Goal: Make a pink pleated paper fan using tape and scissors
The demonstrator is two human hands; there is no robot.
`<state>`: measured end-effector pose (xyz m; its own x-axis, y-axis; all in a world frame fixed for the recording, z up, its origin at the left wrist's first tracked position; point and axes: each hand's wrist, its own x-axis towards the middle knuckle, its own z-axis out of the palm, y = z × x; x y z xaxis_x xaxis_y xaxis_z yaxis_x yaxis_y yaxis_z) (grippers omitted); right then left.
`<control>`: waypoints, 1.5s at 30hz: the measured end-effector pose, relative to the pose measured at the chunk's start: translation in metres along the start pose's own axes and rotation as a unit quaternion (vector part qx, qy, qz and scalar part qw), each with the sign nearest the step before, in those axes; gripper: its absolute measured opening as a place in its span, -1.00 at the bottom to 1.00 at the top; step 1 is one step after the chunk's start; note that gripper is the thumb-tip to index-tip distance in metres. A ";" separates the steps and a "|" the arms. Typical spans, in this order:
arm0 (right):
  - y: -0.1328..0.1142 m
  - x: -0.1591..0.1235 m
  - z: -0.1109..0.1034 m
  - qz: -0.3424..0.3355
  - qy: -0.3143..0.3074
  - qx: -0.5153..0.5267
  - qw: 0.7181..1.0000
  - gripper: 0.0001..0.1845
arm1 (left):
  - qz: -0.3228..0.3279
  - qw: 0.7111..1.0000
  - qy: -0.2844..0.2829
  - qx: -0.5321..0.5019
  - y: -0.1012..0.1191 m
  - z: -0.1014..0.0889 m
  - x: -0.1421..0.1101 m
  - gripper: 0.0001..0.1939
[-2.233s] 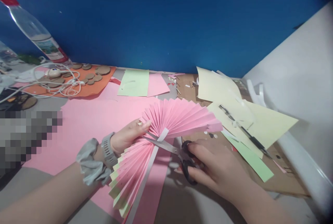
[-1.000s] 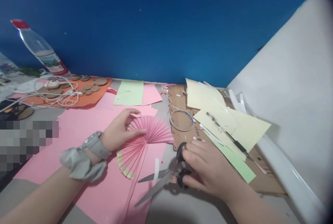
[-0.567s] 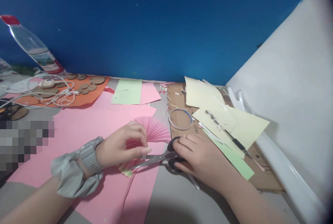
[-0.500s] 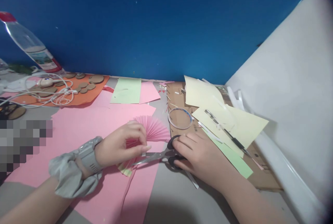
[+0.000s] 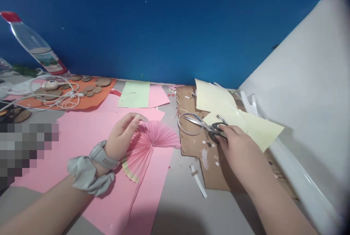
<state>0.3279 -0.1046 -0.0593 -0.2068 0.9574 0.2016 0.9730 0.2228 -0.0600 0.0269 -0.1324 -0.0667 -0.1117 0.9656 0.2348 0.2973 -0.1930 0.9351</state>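
A pleated pink paper fan (image 5: 155,133) lies spread on large pink paper (image 5: 90,125), its lower left edge pale yellow. Over the fan's upper left side is my left hand (image 5: 121,133), with thumb and fingers pinched together at the fan's edge. Whatever sits between those fingertips is hidden. My right hand (image 5: 236,144) grips a pair of scissors (image 5: 210,128) by the black handles. The blades point left, slightly apart, above a roll of tape (image 5: 179,125) lying on brown cardboard (image 5: 191,145).
Pale yellow sheets (image 5: 216,94) and a partly covered pen (image 5: 222,119) lie at right. A white strip (image 5: 201,185) is on the grey table. Green paper (image 5: 135,94) lies at the back. At left are cardboard discs (image 5: 103,82), white cables (image 5: 73,98) and a bottle (image 5: 45,58).
The scissors have moved from beside my left hand up and right, over the cardboard and tape. My left hand has shifted up and left, uncovering more of the fan.
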 end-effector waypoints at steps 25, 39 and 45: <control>-0.125 -0.008 0.020 -0.211 -0.103 0.229 0.945 -0.83 | 0.088 0.962 -0.088 0.242 -0.013 0.000 0.005 -0.72; -0.125 -0.009 0.022 -0.193 -0.077 0.266 0.941 -0.86 | 0.100 0.970 -0.070 0.212 -0.006 0.000 0.003 -0.74; -0.116 -0.008 0.012 -0.093 0.017 0.403 0.910 -0.73 | 0.156 0.972 -0.134 0.111 0.014 -0.005 -0.008 -0.53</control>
<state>0.2153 -0.1360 -0.0660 -0.3433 0.8862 0.3111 0.5270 0.4559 -0.7172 0.0272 -0.1433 -0.0542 0.2597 0.8822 0.3928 0.4774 -0.4708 0.7419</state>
